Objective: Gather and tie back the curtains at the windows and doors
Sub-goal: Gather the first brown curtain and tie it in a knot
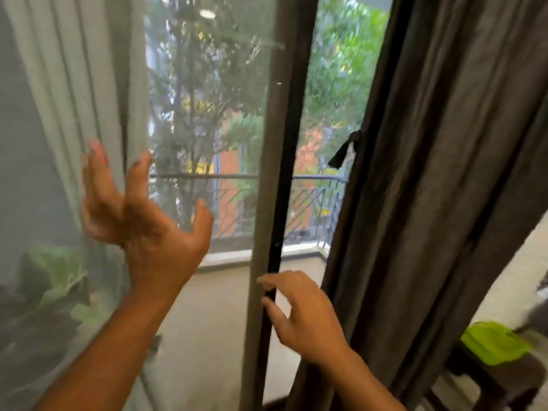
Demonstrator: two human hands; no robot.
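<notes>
The left forearm (98, 351) rises from the bottom edge, nearest the camera, and ends in the left hand (148, 229), lifted in front of the glass door (207, 114). Its fingers are spread and straight, blurred at the tips, and hold nothing. The pale curtain (74, 84) hangs just beyond and to the left of it; whether the fingertips touch the cloth cannot be told through the blur.

The right hand (305, 315) sits lower, by the dark door frame (281, 173). Its fingers are loosely bent and parted, with nothing between them. The forefinger and thumb lie across the frame's black strip, though contact is not clear. Just to the right of this hand hangs the grey curtain (444, 143), its folds falling from the top edge to the floor; the wrist lies in front of its lower edge. Up on the curtain's left edge, well above the right hand, a black tie (347, 149) dangles loose.

Beyond the glass stand a balcony railing (314, 185) and trees (344, 69). In the lower right corner a green thing (495, 342) lies on a dark stool (489, 378). Leafy plants (59, 280) show dimly through the sheer cloth at lower left
</notes>
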